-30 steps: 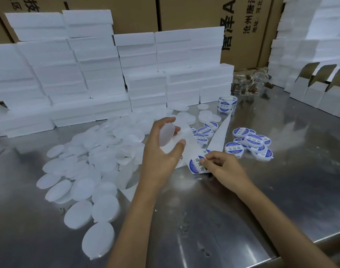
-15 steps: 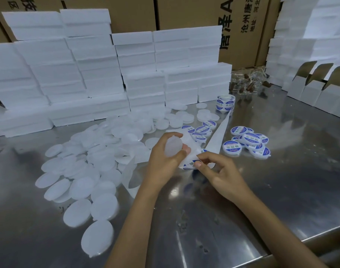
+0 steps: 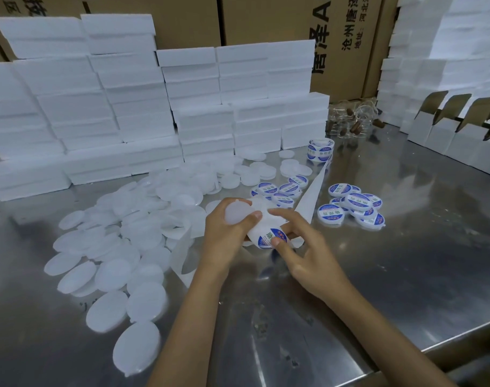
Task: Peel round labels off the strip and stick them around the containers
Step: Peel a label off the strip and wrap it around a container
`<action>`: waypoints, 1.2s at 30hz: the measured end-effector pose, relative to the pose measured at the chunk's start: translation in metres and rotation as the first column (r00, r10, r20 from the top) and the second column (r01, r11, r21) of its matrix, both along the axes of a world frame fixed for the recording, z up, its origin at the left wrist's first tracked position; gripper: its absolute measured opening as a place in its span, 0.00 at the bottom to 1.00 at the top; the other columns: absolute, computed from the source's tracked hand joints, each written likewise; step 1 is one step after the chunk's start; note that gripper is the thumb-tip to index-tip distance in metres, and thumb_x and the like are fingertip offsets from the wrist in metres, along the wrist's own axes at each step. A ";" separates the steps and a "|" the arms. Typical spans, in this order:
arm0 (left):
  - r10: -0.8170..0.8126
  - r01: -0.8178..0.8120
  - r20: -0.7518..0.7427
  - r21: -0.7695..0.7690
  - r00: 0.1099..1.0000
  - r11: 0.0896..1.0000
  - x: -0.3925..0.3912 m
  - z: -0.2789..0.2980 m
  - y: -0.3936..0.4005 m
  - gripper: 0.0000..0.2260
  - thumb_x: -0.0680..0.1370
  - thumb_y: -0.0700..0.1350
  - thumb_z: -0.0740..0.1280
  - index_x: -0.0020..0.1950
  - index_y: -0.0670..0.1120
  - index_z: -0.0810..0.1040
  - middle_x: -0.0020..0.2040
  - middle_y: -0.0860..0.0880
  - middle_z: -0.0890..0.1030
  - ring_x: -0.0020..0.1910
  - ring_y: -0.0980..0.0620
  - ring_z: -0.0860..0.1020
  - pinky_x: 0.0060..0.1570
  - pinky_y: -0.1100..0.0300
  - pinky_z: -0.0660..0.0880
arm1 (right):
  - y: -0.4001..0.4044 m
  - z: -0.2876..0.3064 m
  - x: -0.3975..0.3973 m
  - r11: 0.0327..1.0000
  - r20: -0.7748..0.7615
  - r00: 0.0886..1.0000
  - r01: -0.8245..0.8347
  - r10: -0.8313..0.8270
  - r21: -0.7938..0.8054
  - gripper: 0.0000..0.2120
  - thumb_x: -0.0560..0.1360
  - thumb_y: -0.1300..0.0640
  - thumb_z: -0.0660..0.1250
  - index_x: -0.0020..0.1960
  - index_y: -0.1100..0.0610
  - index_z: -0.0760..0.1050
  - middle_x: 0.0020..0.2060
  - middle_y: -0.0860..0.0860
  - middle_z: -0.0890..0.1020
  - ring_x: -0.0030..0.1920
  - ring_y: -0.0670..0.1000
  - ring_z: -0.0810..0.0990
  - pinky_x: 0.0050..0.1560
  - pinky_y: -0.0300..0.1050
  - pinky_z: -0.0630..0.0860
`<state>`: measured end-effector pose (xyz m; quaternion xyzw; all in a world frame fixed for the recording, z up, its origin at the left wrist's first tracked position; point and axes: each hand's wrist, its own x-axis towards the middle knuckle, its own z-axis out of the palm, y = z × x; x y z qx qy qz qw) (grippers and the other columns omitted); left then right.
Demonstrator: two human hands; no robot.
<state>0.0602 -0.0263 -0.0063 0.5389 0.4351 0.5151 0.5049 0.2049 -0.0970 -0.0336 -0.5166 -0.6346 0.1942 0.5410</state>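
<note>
Two hands are in view — a left hand [image 3: 224, 236] and a right hand [image 3: 308, 255]. The left hand holds one unlabelled white container [image 3: 236, 213]. One round blue-and-white label [image 3: 267, 236] shows on the strip [image 3: 308, 196] between the hands. One roll of labels [image 3: 320, 150] stands further back. Labelled containers lie in two clusters: about six to the left of the strip [image 3: 280, 191] and about eight to its right [image 3: 355, 208]. Plain white containers [image 3: 121, 247] number several dozen — too overlapped for an exact count. Three open cartons [image 3: 450, 127] stand at right. White boxes [image 3: 126, 107] are stacked by the dozen.
</note>
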 end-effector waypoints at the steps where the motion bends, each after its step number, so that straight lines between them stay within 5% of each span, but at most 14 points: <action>1: 0.009 -0.009 -0.003 -0.002 1.000 1.000 0.000 -0.001 0.000 0.11 0.73 0.37 0.76 0.54 0.44 0.81 0.56 0.42 0.83 0.52 0.40 0.84 0.48 0.41 0.83 | 0.000 -0.001 -0.001 1.000 0.096 0.995 0.025 -0.027 0.016 0.19 0.76 0.63 0.70 0.63 0.45 0.76 0.46 0.35 0.81 0.51 0.44 0.79 0.58 0.41 0.72; 4: 0.018 -0.018 0.002 -0.018 1.000 1.000 0.000 -0.003 0.002 0.11 0.73 0.37 0.76 0.53 0.44 0.81 0.53 0.42 0.84 0.50 0.39 0.84 0.48 0.40 0.82 | 0.000 -0.003 -0.001 0.990 0.247 0.961 0.100 -0.122 0.098 0.16 0.76 0.62 0.70 0.60 0.47 0.80 0.52 0.39 0.82 0.56 0.40 0.77 0.62 0.47 0.70; 9: 0.007 -0.007 -0.026 -0.024 1.000 1.000 0.002 -0.005 0.002 0.11 0.73 0.38 0.76 0.53 0.45 0.81 0.50 0.44 0.84 0.49 0.39 0.84 0.46 0.41 0.83 | 0.002 -0.004 0.002 0.979 0.310 0.938 0.100 -0.153 0.178 0.15 0.75 0.64 0.70 0.57 0.49 0.81 0.49 0.42 0.79 0.52 0.42 0.77 0.54 0.38 0.67; 13: 0.025 -0.027 -0.086 -0.026 0.996 0.999 0.002 -0.007 0.005 0.12 0.73 0.40 0.76 0.55 0.46 0.81 0.54 0.46 0.82 0.53 0.41 0.83 0.48 0.41 0.83 | 0.001 -0.004 0.002 0.972 0.292 0.940 0.122 -0.179 0.201 0.13 0.75 0.64 0.70 0.54 0.49 0.82 0.49 0.43 0.75 0.48 0.48 0.77 0.53 0.44 0.71; 16: 0.035 -0.037 -0.106 -0.017 0.994 0.999 0.003 -0.010 0.007 0.12 0.73 0.40 0.76 0.55 0.46 0.80 0.54 0.46 0.82 0.52 0.47 0.83 0.45 0.46 0.84 | 0.001 -0.003 0.000 0.966 0.248 0.952 0.126 -0.182 0.225 0.09 0.75 0.63 0.69 0.51 0.51 0.81 0.53 0.44 0.73 0.51 0.51 0.77 0.51 0.50 0.75; 19: 0.079 -0.068 -0.174 0.065 0.981 0.996 0.002 -0.011 0.008 0.10 0.74 0.40 0.75 0.50 0.51 0.79 0.47 0.56 0.79 0.44 0.61 0.81 0.31 0.63 0.80 | 0.000 -0.003 0.001 0.950 0.215 0.954 0.146 -0.209 0.276 0.06 0.72 0.62 0.68 0.47 0.53 0.78 0.57 0.46 0.73 0.58 0.48 0.75 0.54 0.56 0.74; 22: 0.123 -0.098 -0.265 0.106 0.956 0.990 0.002 -0.014 0.012 0.10 0.74 0.42 0.75 0.53 0.48 0.80 0.48 0.55 0.79 0.51 0.50 0.79 0.44 0.54 0.82 | -0.003 -0.001 0.000 0.929 0.165 0.958 0.172 -0.236 0.328 0.08 0.69 0.64 0.67 0.45 0.54 0.74 0.56 0.48 0.74 0.61 0.49 0.74 0.56 0.54 0.73; 26: 0.160 -0.086 -0.403 0.196 0.901 0.977 -0.004 -0.015 0.012 0.09 0.74 0.42 0.74 0.49 0.52 0.77 0.45 0.63 0.75 0.50 0.51 0.75 0.43 0.62 0.73 | -0.005 0.002 0.002 0.890 0.036 0.959 0.246 -0.281 0.385 0.13 0.64 0.68 0.64 0.45 0.55 0.69 0.49 0.47 0.74 0.55 0.50 0.74 0.55 0.42 0.69; 28: 0.087 -0.026 -0.443 0.143 0.892 0.989 -0.010 -0.016 0.013 0.09 0.73 0.42 0.74 0.49 0.52 0.78 0.46 0.61 0.77 0.48 0.47 0.78 0.41 0.59 0.78 | -0.007 0.003 0.004 0.891 -0.040 0.961 0.268 -0.273 0.367 0.13 0.65 0.66 0.62 0.46 0.53 0.68 0.47 0.48 0.74 0.53 0.52 0.75 0.54 0.40 0.69; 31: -0.080 0.085 -0.426 -0.008 0.901 0.996 -0.017 -0.015 0.014 0.10 0.71 0.41 0.76 0.49 0.52 0.80 0.47 0.48 0.81 0.33 0.41 0.81 0.38 0.46 0.82 | -0.008 0.006 0.005 0.893 -0.124 0.948 0.317 -0.292 0.321 0.14 0.68 0.66 0.63 0.48 0.51 0.69 0.45 0.49 0.75 0.49 0.52 0.75 0.53 0.37 0.69; 36: 0.063 -0.058 -0.173 0.037 0.983 0.998 -0.013 -0.002 0.010 0.05 0.78 0.48 0.71 0.52 0.51 0.78 0.44 0.47 0.84 0.33 0.50 0.81 0.32 0.57 0.78 | 0.006 0.026 0.003 0.923 -0.282 0.929 0.308 -0.240 0.231 0.13 0.71 0.65 0.66 0.49 0.49 0.72 0.45 0.45 0.78 0.45 0.48 0.76 0.50 0.34 0.72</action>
